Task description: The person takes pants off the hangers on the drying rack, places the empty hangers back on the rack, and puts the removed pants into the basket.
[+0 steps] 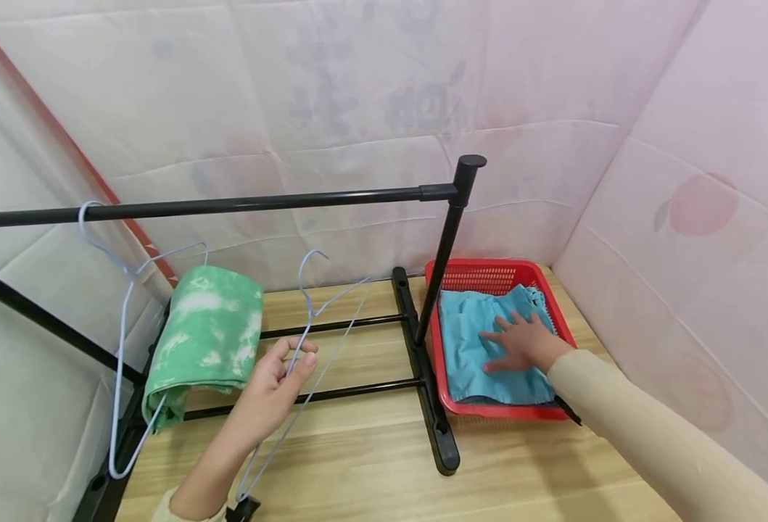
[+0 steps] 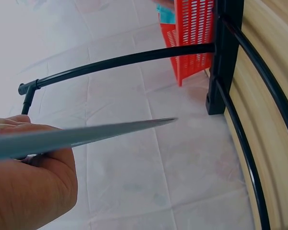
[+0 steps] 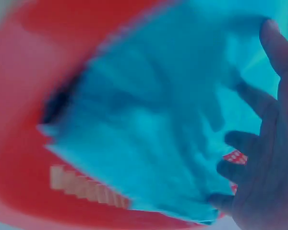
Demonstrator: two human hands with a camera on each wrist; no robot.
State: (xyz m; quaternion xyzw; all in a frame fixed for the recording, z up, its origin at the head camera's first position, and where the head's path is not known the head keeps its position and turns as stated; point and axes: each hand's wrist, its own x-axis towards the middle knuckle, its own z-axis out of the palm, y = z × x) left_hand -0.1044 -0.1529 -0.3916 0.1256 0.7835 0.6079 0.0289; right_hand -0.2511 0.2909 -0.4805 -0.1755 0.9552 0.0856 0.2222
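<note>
Blue cloth [image 1: 465, 344] lies flat inside the red basket [image 1: 508, 412], loosely folded by the look of it; something dark peeks from under its near edge, unclear what. Right hand [image 1: 521, 344] over it, fingers well spread, nothing gripped; contact with the fabric cannot be told. Left hand [image 1: 275, 384] has fingers and thumb closed on one side of a pale blue hanger [image 1: 310, 313], hook uppermost, off the rail.

Judgement on handling: pinch the cloth by an edge, top layer only, rather than bunching its middle; lift clear of the basket's rim. Keep the hanger steady, its lower bar unobstructed.

Farther out: black rack [image 1: 445, 254] on the bench [image 1: 357, 449], upright just beside the basket. Green cloth [image 1: 210, 333] hangs draped on a second hanger [image 1: 122, 355], hooked over the rail.
</note>
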